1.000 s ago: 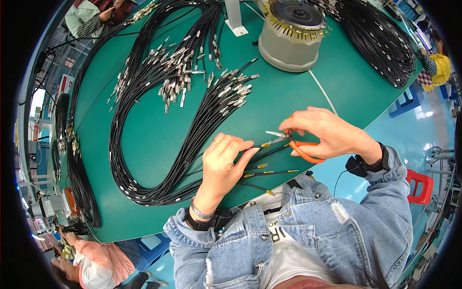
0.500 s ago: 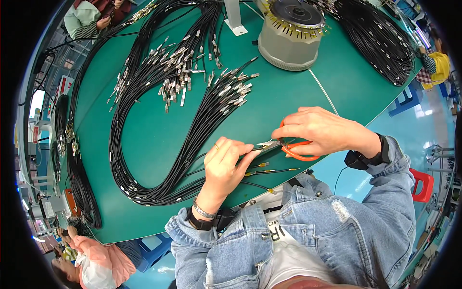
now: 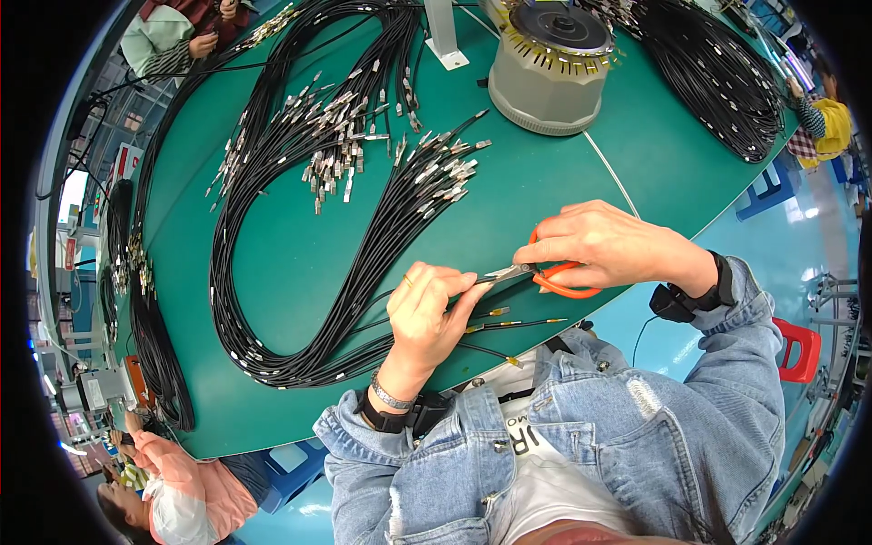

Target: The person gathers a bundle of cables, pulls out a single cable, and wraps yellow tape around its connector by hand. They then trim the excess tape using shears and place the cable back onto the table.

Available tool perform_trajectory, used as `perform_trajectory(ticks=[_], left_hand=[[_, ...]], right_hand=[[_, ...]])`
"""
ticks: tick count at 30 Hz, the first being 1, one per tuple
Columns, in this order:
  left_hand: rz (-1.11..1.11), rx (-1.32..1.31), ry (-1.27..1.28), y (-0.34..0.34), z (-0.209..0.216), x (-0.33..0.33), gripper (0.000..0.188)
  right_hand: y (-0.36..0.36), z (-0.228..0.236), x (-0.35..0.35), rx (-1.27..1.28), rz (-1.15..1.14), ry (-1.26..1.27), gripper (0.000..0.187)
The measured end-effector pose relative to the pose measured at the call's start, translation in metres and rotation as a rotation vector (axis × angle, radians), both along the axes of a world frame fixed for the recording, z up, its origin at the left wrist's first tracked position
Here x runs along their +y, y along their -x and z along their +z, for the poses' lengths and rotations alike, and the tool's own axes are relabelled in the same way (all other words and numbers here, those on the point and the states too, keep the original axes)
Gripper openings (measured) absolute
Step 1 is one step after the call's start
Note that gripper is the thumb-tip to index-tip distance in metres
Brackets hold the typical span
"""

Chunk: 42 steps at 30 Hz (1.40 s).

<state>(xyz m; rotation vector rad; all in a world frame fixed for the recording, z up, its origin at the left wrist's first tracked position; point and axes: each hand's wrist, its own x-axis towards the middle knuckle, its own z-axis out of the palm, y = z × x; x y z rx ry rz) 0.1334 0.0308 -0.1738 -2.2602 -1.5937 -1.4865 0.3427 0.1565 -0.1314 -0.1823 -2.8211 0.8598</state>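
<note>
My left hand (image 3: 427, 309) is closed, pinching the end of a thin black cable (image 3: 483, 279) between thumb and forefinger. My right hand (image 3: 604, 243) grips scissors with orange handles (image 3: 570, 292), fingers through and around the loops. The short metal blades (image 3: 509, 271) meet the cable tip just beyond my left fingertips; exactly what lies between them is too small to tell. Below my left hand, several loose cable ends with brass-coloured tips (image 3: 518, 323) stick out toward the table edge. A looped bundle of black cables (image 3: 272, 359) with metal connectors curves away to the left.
On the green table (image 3: 300, 263) stands a grey round machine (image 3: 545, 95) with a ring of yellow pieces, beside a metal post (image 3: 442, 36). Another cable coil (image 3: 708, 82) lies far right. A red stool (image 3: 797, 350) is at right. Co-workers sit around, one in pink (image 3: 195, 490).
The scissors' handles have come closer together and the blades look narrower. My left hand keeps its pinch on the cable. The view has shifted slightly.
</note>
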Motion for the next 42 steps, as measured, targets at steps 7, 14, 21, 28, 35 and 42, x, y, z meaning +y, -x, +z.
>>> perform_trajectory(ticks=[7, 14, 21, 28, 35, 42], left_hand=[[0.012, -0.043, 0.064, -0.004, 0.002, 0.001, 0.027], [0.012, -0.016, 0.038, -0.012, 0.017, 0.008, 0.027], [-0.031, 0.268, -0.037, -0.006, 0.033, 0.029, 0.036], [0.049, 0.039, -0.015, -0.012, 0.035, 0.038, 0.031], [0.123, -0.112, 0.063, -0.013, 0.035, 0.041, 0.026], [0.128, -0.114, 0.06, -0.011, 0.035, 0.043, 0.027]], right_hand=[[-0.003, 0.01, 0.001, -0.033, -0.161, 0.34, 0.03], [-0.01, -0.009, 0.027, -0.145, -0.562, 0.125, 0.036], [-0.015, -0.037, 0.038, -0.08, -0.657, -0.337, 0.038], [0.011, -0.013, -0.003, 0.263, -0.631, 0.266, 0.033], [0.047, -0.018, -0.04, 0.598, -0.574, 1.014, 0.02], [0.057, -0.023, -0.043, 0.721, -0.621, 0.979, 0.011]])
